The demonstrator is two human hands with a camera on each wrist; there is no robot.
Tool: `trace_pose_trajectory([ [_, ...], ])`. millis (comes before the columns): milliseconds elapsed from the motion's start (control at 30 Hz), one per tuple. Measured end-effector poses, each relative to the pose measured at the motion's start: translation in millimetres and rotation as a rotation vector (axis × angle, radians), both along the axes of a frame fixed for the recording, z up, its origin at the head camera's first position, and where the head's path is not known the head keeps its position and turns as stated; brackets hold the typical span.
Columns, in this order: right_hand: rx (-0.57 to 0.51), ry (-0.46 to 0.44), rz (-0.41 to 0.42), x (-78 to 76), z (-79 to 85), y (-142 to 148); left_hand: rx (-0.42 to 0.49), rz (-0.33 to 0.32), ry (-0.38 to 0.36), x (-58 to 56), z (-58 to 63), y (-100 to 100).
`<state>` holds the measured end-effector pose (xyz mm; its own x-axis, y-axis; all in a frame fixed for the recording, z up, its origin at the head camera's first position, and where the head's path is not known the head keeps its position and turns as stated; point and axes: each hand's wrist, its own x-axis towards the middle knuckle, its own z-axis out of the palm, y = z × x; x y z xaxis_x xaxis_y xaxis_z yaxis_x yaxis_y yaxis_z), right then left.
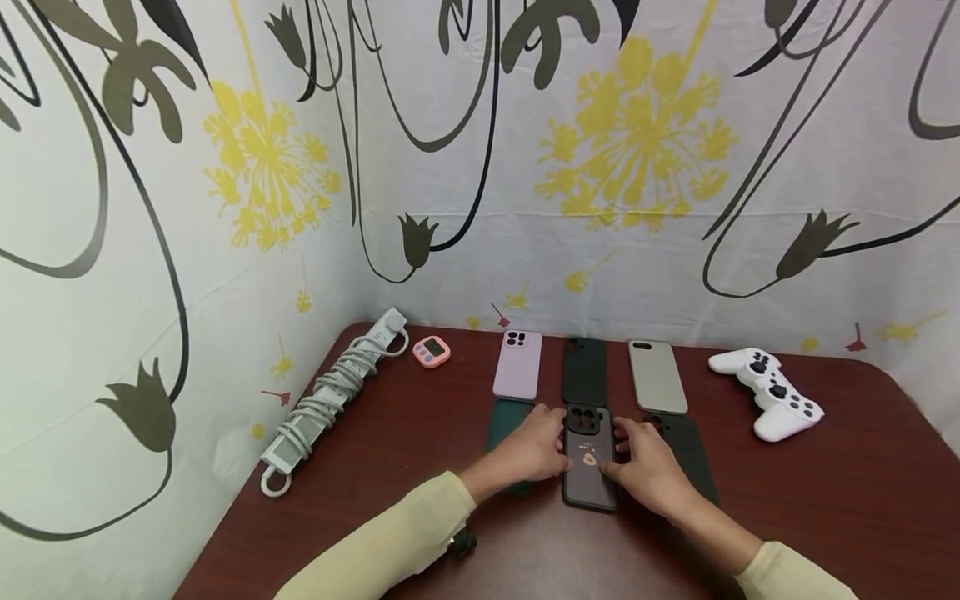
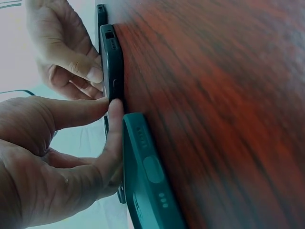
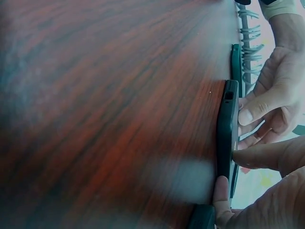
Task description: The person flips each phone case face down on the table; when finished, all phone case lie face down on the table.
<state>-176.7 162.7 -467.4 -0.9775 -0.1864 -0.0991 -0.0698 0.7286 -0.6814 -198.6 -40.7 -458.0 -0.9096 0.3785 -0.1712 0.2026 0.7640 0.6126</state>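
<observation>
A dark grey phone case [image 1: 591, 487] with a small printed design lies in the front row on the table, its camera cutout at the far end. My left hand [image 1: 531, 446] holds its left edge; in the left wrist view, thumb and a finger pinch the case's side [image 2: 113, 67]. From the right, my right hand [image 1: 649, 467] grips the opposite edge, thumb on the back and a fingertip low at the side in the right wrist view. A teal phone case [image 1: 499, 423] sits partly hidden under my left hand, and a black phone case [image 1: 693, 454] is partly behind my right hand.
Behind stand a lilac case [image 1: 517, 371], a black case [image 1: 585, 375] and a beige case [image 1: 660, 382] in a row, all lying flat. A white game controller [image 1: 772, 392] is at right. At left are a cord-wrapped power strip [image 1: 337, 392] and a pink timer [image 1: 431, 352].
</observation>
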Motion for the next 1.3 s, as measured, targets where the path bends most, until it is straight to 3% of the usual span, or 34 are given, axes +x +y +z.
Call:
trace_pose_trajectory([
  [100,-0.011,-0.014,-0.004,1.0,1.4,0,-0.010,-0.018,0.033,1.3,1.9,-2],
  [200,-0.013,0.006,-0.018,1.5,3.7,-2,0.058,-0.022,0.034,2.5,4.7,-8],
  [333,-0.049,0.055,-0.039,1.1,7.3,-10,0.140,0.014,0.006,2.2,10.8,-20],
  [600,-0.144,0.063,-0.015,4.0,7.1,-28,0.154,0.096,0.013,1.3,19.7,-54],
  [967,-0.235,0.025,0.008,6.0,6.7,-56,0.204,0.203,0.001,8.9,14.6,-106],
  [1300,-0.221,-0.056,0.030,7.0,9.5,-83,0.259,0.170,-0.098,17.1,7.4,-118],
])
